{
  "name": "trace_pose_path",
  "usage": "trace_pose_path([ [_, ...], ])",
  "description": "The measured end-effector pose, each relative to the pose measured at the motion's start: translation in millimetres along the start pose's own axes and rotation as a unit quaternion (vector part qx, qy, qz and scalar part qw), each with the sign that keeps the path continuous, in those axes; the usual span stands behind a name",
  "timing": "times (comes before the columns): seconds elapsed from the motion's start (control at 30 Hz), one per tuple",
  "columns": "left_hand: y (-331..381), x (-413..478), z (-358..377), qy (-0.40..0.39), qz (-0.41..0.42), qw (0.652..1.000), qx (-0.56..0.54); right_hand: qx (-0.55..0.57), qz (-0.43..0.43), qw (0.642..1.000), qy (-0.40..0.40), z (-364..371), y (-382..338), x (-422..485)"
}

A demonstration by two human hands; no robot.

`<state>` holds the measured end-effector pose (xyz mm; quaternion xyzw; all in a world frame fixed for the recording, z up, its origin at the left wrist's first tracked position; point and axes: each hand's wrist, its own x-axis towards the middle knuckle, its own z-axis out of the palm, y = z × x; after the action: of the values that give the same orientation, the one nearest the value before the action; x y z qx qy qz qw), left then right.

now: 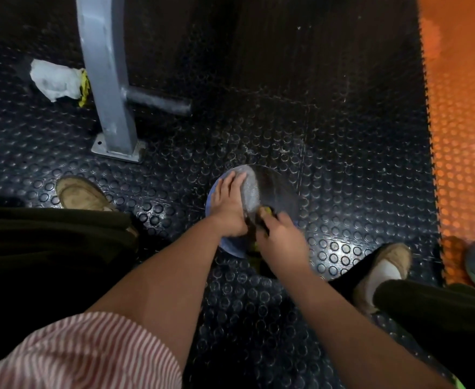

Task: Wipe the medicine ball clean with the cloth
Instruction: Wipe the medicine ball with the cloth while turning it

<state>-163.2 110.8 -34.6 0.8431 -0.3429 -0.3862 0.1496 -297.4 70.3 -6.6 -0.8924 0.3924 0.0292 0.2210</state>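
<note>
So the medicine ball (270,189) is sitting on the black studded floor mat (343,192), out in front between my shoes. My left hand (230,206) lies flat on its blue left side, fingers straight and close together. My right hand (282,240) is curled round the yellowish cloth (265,211), pressing it onto the ball's near side. Bit blurry there tbh.

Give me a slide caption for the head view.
Left hand rests on the medicine ball on the studded floor; right hand grips the cloth against it.
</note>
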Motion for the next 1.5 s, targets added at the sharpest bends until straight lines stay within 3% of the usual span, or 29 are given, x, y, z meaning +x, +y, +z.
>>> trace_pose_path([
  [0.13,-0.6,-0.6,1.7,-0.007,0.005,1.0,0.009,-0.007,0.012,0.999,-0.051,-1.3,4.9,-15.8],
  [0.27,1.6,2.1,4.8,0.014,0.001,1.0,0.0,0.043,0.029,0.999,-0.003,-23.1,-0.7,26.2],
  [0.4,2.0,4.4,3.9,0.013,-0.004,1.0,-0.019,-0.01,0.039,0.999,-0.024,-28.4,-9.5,56.0],
  [0.6,0.9,5.6,7.8,0.034,-0.005,0.999,-0.006,-0.043,-0.029,0.998,-0.034,-4.9,6.3,-4.1],
  [0.7,0.9,3.8,5.9,0.017,0.006,1.0,-0.009,-0.05,-0.027,0.995,-0.079,-4.8,10.2,-18.3],
  [0.87,-1.0,2.0,9.4,0.029,-0.008,1.0,-0.004,0.031,0.027,0.999,0.002,-38.0,4.0,36.1],
  [1.0,-1.9,1.9,7.4,0.029,-0.003,0.999,-0.017,-0.001,0.006,0.999,-0.032,-34.6,-8.0,60.4],
  [1.2,1.9,1.8,7.3,0.028,0.005,0.999,-0.035,0.038,-0.032,0.999,-0.015,-8.4,11.5,-8.1],
  [1.5,-0.6,2.2,6.1,0.039,0.007,0.999,-0.022,0.065,0.035,0.997,-0.01,-27.5,1.0,52.7],
])
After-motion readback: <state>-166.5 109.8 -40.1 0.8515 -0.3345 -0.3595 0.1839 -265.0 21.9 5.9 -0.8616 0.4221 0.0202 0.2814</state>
